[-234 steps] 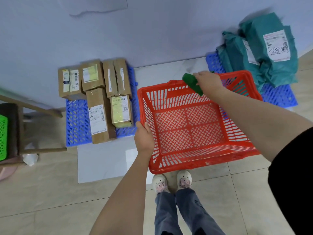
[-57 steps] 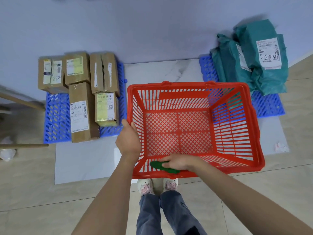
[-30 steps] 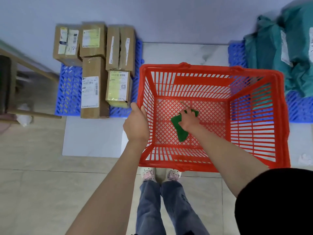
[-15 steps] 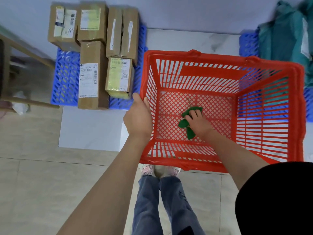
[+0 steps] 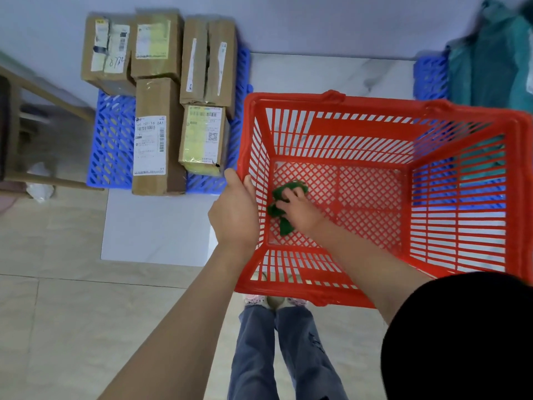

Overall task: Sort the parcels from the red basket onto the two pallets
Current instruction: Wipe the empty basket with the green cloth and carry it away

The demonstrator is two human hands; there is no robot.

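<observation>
Both hands are engaged with the red basket (image 5: 375, 131), which is held tilted above the floor. Left hand (image 5: 235, 215) is curled over the basket's rim at the 9 o'clock side, thumb outside and fingers hooked over the edge; this grip is judged to steady the basket and keep its opening turned toward the wearer. Right hand (image 5: 297, 209) is reached inside, its fingers bunched on a green cloth (image 5: 284, 203) pressed against the mesh bottom near the 9 o'clock wall, a placement consistent with wiping the interior.

No parcels are seen in the basket. Five cardboard boxes (image 5: 155, 116) are packed closely together on the left blue pallet (image 5: 112, 142) at 10 o'clock, labels upward, with those at the back set against the wall. Teal bags (image 5: 490, 59) are heaped on the right blue pallet (image 5: 431, 79) at 2 o'clock, partly cut off by the frame edge. The separation by packaging type is judged to be the sorting rule, and the sorting itself appears complete; only cleaning of the emptied basket seems to be in hand.

A pale sheet (image 5: 161, 226) lies on the tiled floor between the pallets. Wooden furniture (image 5: 28, 111) is noted at 9 o'clock, blurred.
</observation>
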